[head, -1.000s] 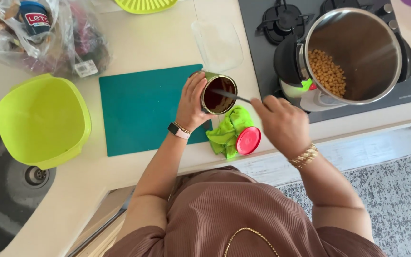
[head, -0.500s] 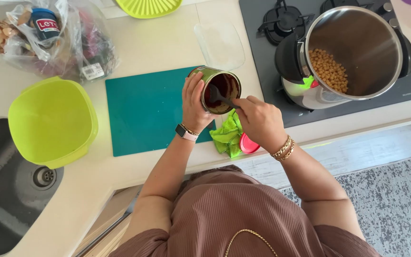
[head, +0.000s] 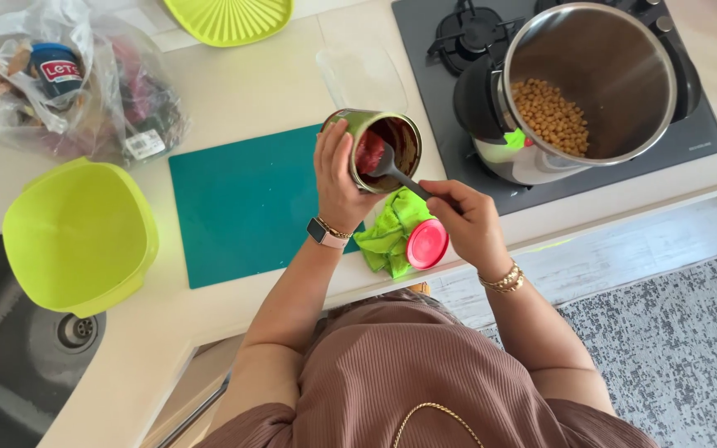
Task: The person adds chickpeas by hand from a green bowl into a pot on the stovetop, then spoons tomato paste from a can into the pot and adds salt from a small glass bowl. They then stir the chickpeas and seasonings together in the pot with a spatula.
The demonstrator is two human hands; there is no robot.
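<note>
My left hand (head: 338,178) grips an opened green tin can (head: 383,137), tilted toward me above the counter; red paste coats its inside. My right hand (head: 468,222) holds a dark spoon (head: 396,170) by the handle, and its bowl sits inside the can with red paste on it. Right of the can, on the black hob (head: 699,137), stands a large steel pot (head: 616,50) with chickpeas (head: 551,116) on its bottom. Under my hands lie a crumpled green cloth (head: 387,236) and a red round lid (head: 427,244).
A teal cutting board (head: 242,203) lies left of the can. A lime bowl (head: 76,236) sits at the sink's (head: 10,365) edge. A plastic bag (head: 85,83) of scraps, a clear lid (head: 363,75) and a lime lid (head: 230,17) lie further back.
My right hand pushed the spoon into the can, then drew back a little with red paste now on the spoon. The can is tilted more toward me.
</note>
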